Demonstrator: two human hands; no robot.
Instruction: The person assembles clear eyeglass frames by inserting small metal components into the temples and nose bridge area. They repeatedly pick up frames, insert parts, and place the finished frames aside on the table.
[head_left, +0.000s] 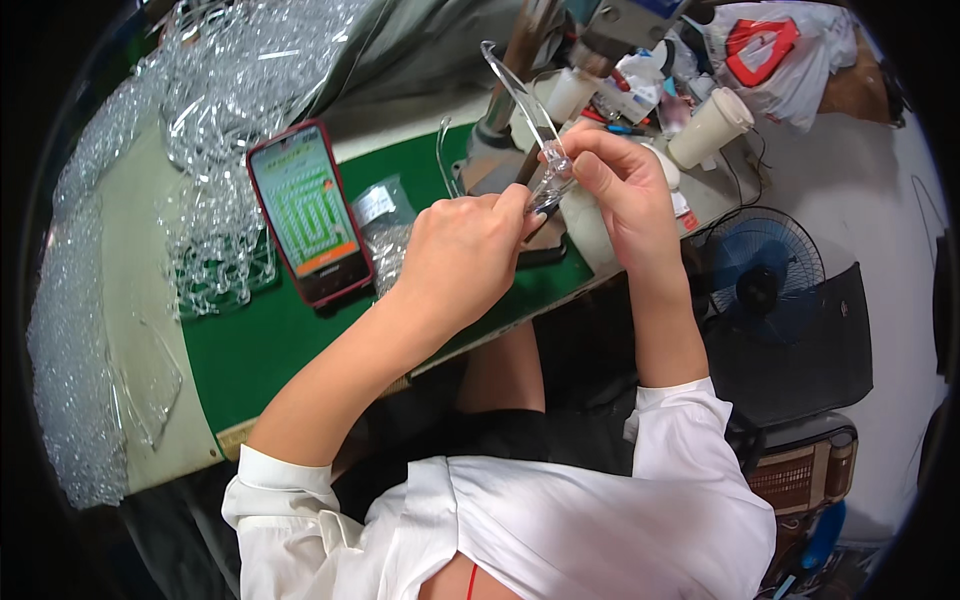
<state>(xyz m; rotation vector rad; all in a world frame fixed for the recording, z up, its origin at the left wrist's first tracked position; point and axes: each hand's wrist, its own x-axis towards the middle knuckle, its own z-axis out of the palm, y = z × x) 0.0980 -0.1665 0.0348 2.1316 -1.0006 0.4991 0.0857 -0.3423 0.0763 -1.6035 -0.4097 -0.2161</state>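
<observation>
Heaps of glossy, transparent plastic pieces [75, 350] run along the far-left edge of a pale tabletop [180, 435]. Just right of them, a tangled pile of clear, thin-rimmed plastic frames [240, 85] spreads from the upper edge down onto a flat, dark green mat [240, 375]. On that mat lies a smartphone in a red case [312, 215], its screen lit with a green and orange display. Beside the phone sits a small see-through plastic packet with a white label [380, 205], partly hidden by the forearm.

Next comes the left hand [460, 250], back uppermost, its thumb and fingers pinched together on the lower end of a clear plastic eyeglass frame [553, 158]. This frame is held up above the mat's right part, one long slender arm of it slanting toward the upper left, before an upright metal post [497, 112]. At its upper part the right hand [632, 190] clamps it between thumb and forefinger, close beside the left hand.

Farther right, a cream-white lidded cup [708, 130] leans among clutter, a round desk fan with blue blades [765, 270] stands below, and a white plastic bag with a red shape [770, 55] sits near the upper-right corner.
</observation>
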